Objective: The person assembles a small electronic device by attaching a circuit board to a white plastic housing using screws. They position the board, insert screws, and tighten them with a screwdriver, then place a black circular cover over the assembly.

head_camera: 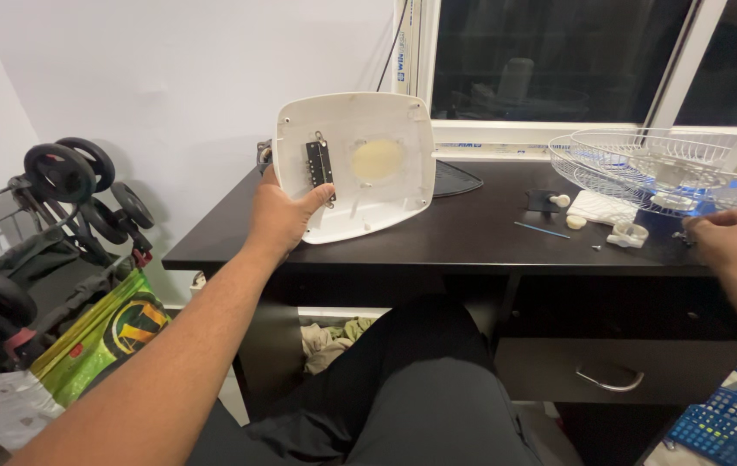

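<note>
Between the left hand fingers, closed, a white base plate stands tilted on the desk; right hand fingers rest loosely curled, empty, beside the wire fan guard.

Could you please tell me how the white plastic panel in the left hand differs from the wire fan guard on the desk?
The white plastic panel is solid and squarish with rounded corners; the wire fan guard is round, open mesh. The left hand holds the panel upright by its lower left edge, while the guard lies flat on the dark desk, near the right hand. The panel carries a black strip; the guard shows none. Both are pale.
</note>
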